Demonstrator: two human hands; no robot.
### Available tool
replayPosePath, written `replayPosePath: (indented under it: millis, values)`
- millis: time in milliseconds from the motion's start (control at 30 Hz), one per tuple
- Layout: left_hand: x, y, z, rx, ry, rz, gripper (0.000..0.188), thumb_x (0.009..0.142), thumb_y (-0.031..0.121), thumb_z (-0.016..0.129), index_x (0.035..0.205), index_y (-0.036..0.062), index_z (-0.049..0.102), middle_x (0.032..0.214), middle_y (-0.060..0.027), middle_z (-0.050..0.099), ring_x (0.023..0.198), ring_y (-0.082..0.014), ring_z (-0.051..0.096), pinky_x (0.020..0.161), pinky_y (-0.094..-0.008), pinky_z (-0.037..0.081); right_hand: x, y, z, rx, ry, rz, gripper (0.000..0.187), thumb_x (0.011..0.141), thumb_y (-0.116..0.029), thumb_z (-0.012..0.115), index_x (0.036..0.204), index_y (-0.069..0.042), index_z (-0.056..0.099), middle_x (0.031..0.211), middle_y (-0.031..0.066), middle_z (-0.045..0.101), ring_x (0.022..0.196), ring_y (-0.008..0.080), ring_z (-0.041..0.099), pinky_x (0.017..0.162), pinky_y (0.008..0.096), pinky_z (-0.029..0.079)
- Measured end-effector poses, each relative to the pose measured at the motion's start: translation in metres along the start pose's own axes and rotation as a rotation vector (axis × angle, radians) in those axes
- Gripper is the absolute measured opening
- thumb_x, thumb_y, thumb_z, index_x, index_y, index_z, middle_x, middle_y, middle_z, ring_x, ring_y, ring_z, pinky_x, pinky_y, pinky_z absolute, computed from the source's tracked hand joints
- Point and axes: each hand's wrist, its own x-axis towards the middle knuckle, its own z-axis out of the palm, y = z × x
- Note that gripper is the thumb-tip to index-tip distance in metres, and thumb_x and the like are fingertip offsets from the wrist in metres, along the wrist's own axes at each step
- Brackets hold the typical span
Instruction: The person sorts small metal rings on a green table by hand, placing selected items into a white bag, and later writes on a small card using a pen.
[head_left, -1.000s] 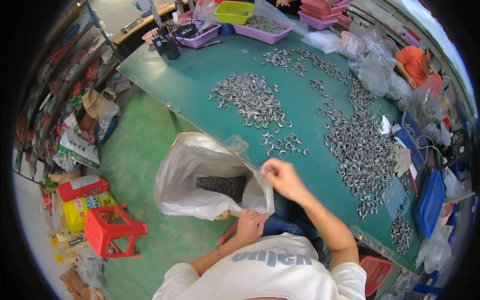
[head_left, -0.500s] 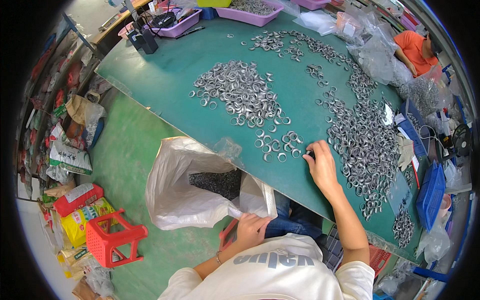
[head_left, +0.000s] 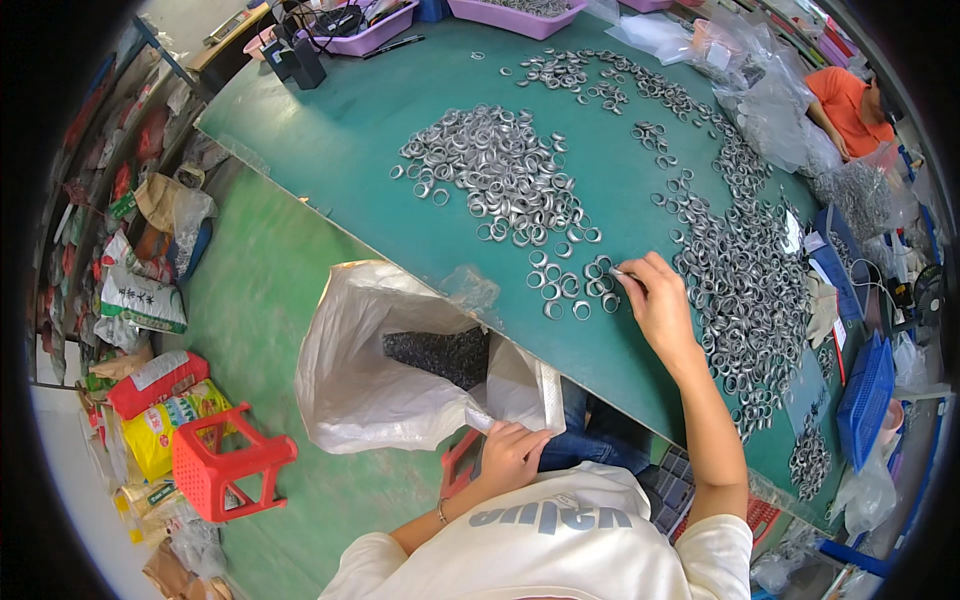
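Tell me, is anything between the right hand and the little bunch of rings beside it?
Nothing visible is. The right hand is just at the edge of the little bunch of rings on the green tabletop; I can't tell whether it touches one.

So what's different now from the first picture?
The right hand moved away from the white sack's rim, out to the right over the green table. Its fingertips are now beside the small group of rings; whether they pinch one is too small to tell. The left hand stayed gripping the sack's edge. The big ring pile and red stool look the same.
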Motion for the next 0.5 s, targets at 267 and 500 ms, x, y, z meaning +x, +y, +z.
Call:
replayPosePath:
  millis: [267, 500]
  values:
    - [0.007, 0.003, 0.001, 0.013, -0.027, 0.023, 0.010, 0.077, 0.007, 0.069, 0.087, 0.0063, 0.071, 0.068, -0.0048, 0.065, 0.062, -0.0211, 0.055, 0.063, -0.0346, 0.036, -0.050, -0.070, 0.046, 0.426, -0.325, -0.233, 0.016, 0.085, -0.006, 0.066, 0.100, -0.002, 0.064, 0.086, 0.0135, 0.059, 0.080, 0.0296, 0.061, 0.070, 0.0383, 0.050]
    - [0.002, 0.002, 0.000, 0.014, -0.028, -0.015, 0.010, 0.077, 0.007, 0.069, 0.086, 0.0064, 0.071, 0.067, -0.0047, 0.065, 0.062, -0.0209, 0.055, 0.063, -0.0347, 0.036, -0.010, -0.040, 0.020, 0.079, 0.028, -0.182, 0.020, 0.079, -0.004, 0.067, 0.098, 0.000, 0.063, 0.096, 0.0144, 0.060, 0.089, 0.0336, 0.057, 0.077, 0.0411, 0.048]
